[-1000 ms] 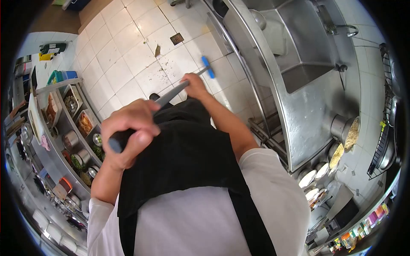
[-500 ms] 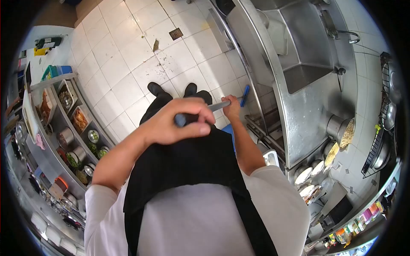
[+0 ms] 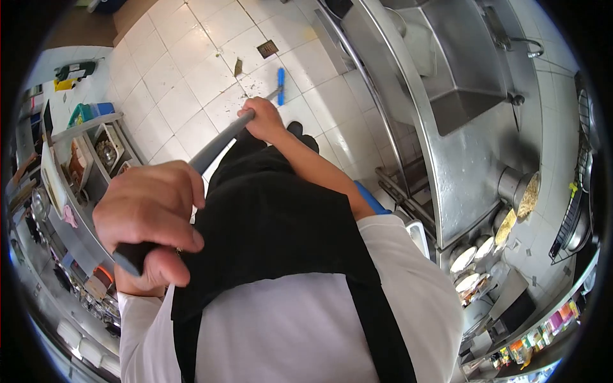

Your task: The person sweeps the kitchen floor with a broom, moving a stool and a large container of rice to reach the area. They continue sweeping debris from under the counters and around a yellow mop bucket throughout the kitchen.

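Observation:
A long-handled broom with a grey handle [image 3: 220, 142] and a narrow blue head [image 3: 281, 87] runs slantwise in front of me. My left hand [image 3: 150, 214] is closed around the upper end of the handle, close to my body. Farther down the handle, my right hand [image 3: 262, 118] grips it with the fingers wrapped round. The blue head is at the tiled floor [image 3: 185, 83], beside small dark crumbs. Just beyond lies a brownish scrap [image 3: 238, 67]. Whether the head has bristles or a rubber blade is too small to tell.
A steel sink [image 3: 469, 64] and counter stand on my right, with a pot [image 3: 514, 185] and plates below it. To my left runs a prep counter [image 3: 131, 150] with food containers. A drain grate [image 3: 268, 48] is set in the floor ahead.
The blue head has swung from beside the sink's legs left and forward to the crumbs. My left hand has moved left and back; my right hand has moved left and forward. Both still grip the handle.

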Demonstrator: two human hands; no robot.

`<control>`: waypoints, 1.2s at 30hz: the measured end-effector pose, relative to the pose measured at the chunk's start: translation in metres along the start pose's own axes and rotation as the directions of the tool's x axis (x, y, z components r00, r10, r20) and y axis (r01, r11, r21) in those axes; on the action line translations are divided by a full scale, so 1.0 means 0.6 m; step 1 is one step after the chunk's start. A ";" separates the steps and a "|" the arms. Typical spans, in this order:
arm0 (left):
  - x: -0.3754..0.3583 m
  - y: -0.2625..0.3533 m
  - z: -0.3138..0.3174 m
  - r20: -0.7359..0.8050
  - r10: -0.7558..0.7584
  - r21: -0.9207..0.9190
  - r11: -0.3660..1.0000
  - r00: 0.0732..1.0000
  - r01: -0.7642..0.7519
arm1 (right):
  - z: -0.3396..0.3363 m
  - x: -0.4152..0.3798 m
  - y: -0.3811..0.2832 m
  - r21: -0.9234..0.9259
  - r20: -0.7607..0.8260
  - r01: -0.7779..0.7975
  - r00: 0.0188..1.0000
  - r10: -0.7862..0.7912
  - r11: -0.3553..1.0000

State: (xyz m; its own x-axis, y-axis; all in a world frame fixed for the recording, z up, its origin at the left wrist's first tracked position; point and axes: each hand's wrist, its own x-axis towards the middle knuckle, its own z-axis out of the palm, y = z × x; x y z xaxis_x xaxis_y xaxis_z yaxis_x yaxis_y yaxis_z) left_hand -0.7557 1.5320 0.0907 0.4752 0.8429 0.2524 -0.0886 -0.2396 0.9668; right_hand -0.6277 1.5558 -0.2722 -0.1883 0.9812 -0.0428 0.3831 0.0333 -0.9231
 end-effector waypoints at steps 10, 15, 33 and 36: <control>-0.034 -0.130 -0.059 -0.208 -0.323 -0.198 0.938 0.923 0.283 | -0.048 -0.044 0.104 -0.254 -0.130 -0.250 0.966 0.223 0.934; -0.056 -0.086 -0.127 -0.276 -0.149 -0.037 0.989 0.950 0.144 | 0.077 0.045 0.076 -0.064 -0.033 -0.069 0.997 0.068 0.996; -0.052 -0.247 -0.191 0.190 -0.500 -0.213 0.819 0.845 0.533 | -0.024 -0.124 0.169 -0.401 -0.262 -0.456 0.888 0.378 0.794; -0.047 -0.301 -0.151 0.337 -0.429 -0.216 0.831 0.838 0.512 | -0.020 -0.199 0.219 -0.365 -0.295 -0.567 0.822 0.487 0.738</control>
State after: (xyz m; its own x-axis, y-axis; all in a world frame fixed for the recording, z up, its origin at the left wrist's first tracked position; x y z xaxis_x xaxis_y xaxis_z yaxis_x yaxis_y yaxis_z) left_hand -0.8325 1.5950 -0.0875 0.7316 0.6466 -0.2162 -0.0191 0.3364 0.9415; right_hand -0.5439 1.4452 -0.3836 0.2981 0.8792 -0.3717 0.7195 -0.4629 -0.5177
